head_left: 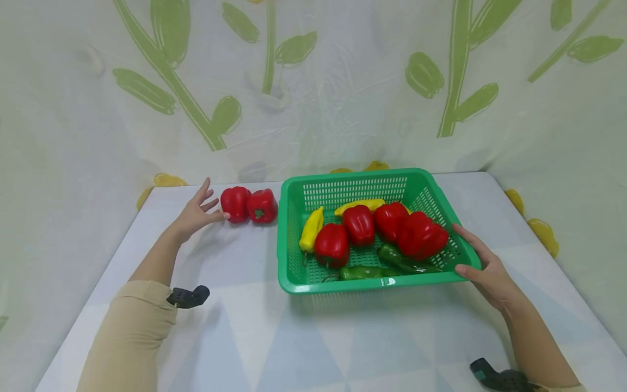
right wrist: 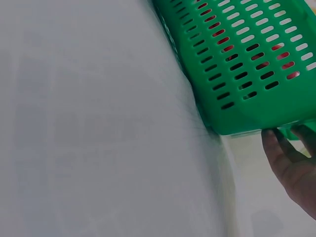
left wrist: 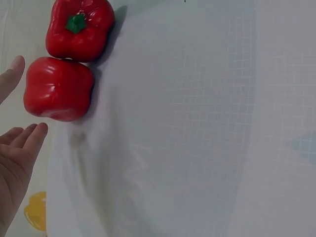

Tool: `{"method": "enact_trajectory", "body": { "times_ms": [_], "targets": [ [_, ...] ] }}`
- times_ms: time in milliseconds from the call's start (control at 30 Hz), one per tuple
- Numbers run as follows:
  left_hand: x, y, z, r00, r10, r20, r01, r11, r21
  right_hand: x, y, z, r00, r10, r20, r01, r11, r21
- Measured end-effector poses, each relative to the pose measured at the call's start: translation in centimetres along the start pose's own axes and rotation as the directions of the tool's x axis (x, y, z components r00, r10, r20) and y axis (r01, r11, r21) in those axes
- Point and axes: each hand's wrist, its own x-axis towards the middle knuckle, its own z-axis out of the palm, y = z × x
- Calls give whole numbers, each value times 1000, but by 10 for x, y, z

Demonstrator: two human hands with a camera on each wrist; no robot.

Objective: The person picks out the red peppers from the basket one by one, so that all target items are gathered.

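Two red bell peppers sit side by side at the table's back left, one nearer my left hand [head_left: 193,216] and the other, with its green stem end showing [head_left: 262,207], beside the basket. My left hand is spread with fingers apart around the left side of the nearer pepper [left wrist: 58,89], thumb tip right at it. On the right, my right hand [head_left: 492,277] grips the right front corner of a green slotted plastic basket [head_left: 352,287], thumb over its rim. Inside lie several red bell peppers [head_left: 358,225], yellow peppers [head_left: 312,229] and long green peppers [head_left: 368,273].
The white table [head_left: 235,326] has pale blue triangles. A whitish curtain [head_left: 343,81] with green leaf prints stands right behind the table and at both sides. Each wrist wears a dark device, such as the left one's black mount [head_left: 188,297].
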Motion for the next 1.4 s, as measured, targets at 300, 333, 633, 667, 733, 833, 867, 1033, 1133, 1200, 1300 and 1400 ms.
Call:
{"method": "enact_trajectory", "body": {
  "times_ms": [300, 333, 633, 667, 733, 833, 867, 1033, 1133, 1200, 1300, 1400],
  "targets": [
    [0, 21, 3, 998, 33, -47, -35, 999, -35, 0, -1, 1, 1000, -2, 6, 2, 1000, 25],
    [0, 24, 4, 998, 44, -55, -46, 998, -38, -1, -1, 1, 1000, -3, 7, 3, 1000, 25],
    [-3, 48, 18, 990, 136, -36, -138, 990, -35, 0, 0, 2, 1000, -1, 12, 1, 999, 35],
    [-4, 52, 19, 989, 143, -26, -144, 989, -41, 0, 0, 2, 1000, -2, 13, 1, 999, 36],
    [-7, 59, 22, 989, 151, -5, -151, 988, -44, 0, 0, 2, 1000, -1, 14, 0, 999, 35],
    [-12, 73, 27, 985, 170, 29, -169, 985, -33, 0, 0, 1, 1000, 0, 12, 0, 1000, 26],
    [-14, 78, 29, 983, 178, 42, -177, 984, -32, 0, 0, 1, 1000, 1, 10, -1, 1000, 22],
    [-16, 93, 40, 966, 242, 87, -242, 970, -10, -1, 0, 0, 1000, 5, 4, -5, 1000, 11],
    [-15, 96, 47, 949, 298, 107, -300, 954, 3, -2, 0, 0, 1000, 6, 8, -7, 1000, 21],
    [-15, 99, 52, 940, 320, 120, -322, 947, 2, -2, 0, -1, 1000, 6, 10, -7, 1000, 27],
    [-16, 103, 60, 937, 323, 131, -325, 946, -5, -2, 0, -1, 1000, 12, 12, -12, 999, 31],
    [-19, 106, 68, 936, 319, 146, -319, 947, -26, -1, 0, 0, 1000, 13, 10, -13, 1000, 26]
  ]
}}
